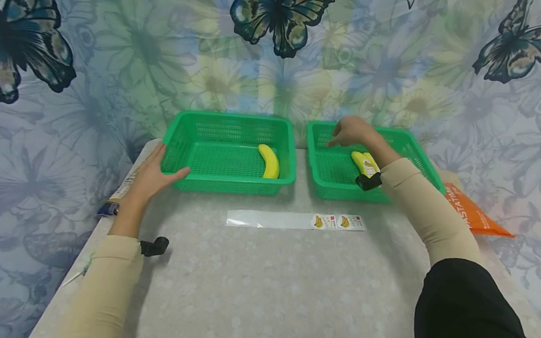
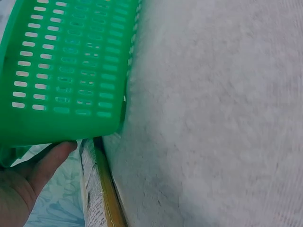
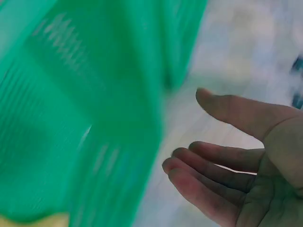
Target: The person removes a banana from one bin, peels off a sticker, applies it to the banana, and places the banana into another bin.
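My left hand (image 1: 149,176) is at the left end of the larger green basket (image 1: 225,188), fingers along its end wall and thumb extended toward the front corner. In the left wrist view the thumb (image 2: 51,161) lies close against the basket's perforated wall (image 2: 61,125). A single yellow banana (image 1: 270,162) lies in this basket, toward its right end. My right hand (image 1: 353,131) hovers over the smaller green basket (image 1: 340,191), holding nothing. Its fingers are loosely bent and thumb apart in the right wrist view. Yellow bananas (image 1: 361,160) with a white label lie in that basket, partly behind the wrist.
A clear strip with two banana-picture stickers (image 1: 337,221) lies on the table (image 1: 277,291) before the baskets. An orange packet (image 1: 475,212) is by the right basket. A printed packet (image 1: 116,197) sits at the table's left edge. A butterfly-patterned cloth (image 1: 178,66) hangs behind.
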The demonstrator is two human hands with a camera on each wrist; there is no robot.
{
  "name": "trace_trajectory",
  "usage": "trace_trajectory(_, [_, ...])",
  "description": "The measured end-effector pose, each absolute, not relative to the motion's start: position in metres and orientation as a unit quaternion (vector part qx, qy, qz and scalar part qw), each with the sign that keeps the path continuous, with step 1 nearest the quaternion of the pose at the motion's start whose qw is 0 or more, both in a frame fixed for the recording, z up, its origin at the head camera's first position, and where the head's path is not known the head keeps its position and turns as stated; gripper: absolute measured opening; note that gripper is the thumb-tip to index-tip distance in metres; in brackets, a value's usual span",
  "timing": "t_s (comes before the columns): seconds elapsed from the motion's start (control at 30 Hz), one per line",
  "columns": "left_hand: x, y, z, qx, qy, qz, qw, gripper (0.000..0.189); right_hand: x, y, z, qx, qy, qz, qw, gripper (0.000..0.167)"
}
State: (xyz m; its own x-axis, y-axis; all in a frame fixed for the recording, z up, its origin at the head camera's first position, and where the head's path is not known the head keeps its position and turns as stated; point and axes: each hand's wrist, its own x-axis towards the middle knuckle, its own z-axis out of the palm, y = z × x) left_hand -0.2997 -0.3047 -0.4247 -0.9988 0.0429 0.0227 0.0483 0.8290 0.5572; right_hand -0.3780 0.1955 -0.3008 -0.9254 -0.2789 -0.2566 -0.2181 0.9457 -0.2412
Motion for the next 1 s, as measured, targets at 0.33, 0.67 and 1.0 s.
trace_trajectory(0.33, [-0.3,-0.292,-0.428,-0.025,-0.947,-0.319,0.019,0.109,-0.393,0.077,-0.293,-0.219,0.949,-0.105,0.199,0.036])
trace_trajectory(0.67, [-0.294,-0.298,-0.423,-0.017,-0.943,-0.331,0.034,0.109,-0.439,0.019,-0.347,-0.155,0.945,-0.129,0.257,0.034])
trace_trajectory(1.0, [-0.29,-0.303,-0.429,-0.003,-0.938,-0.345,0.039,0.108,-0.45,0.013,-0.377,-0.089,0.959,-0.084,0.257,0.056])
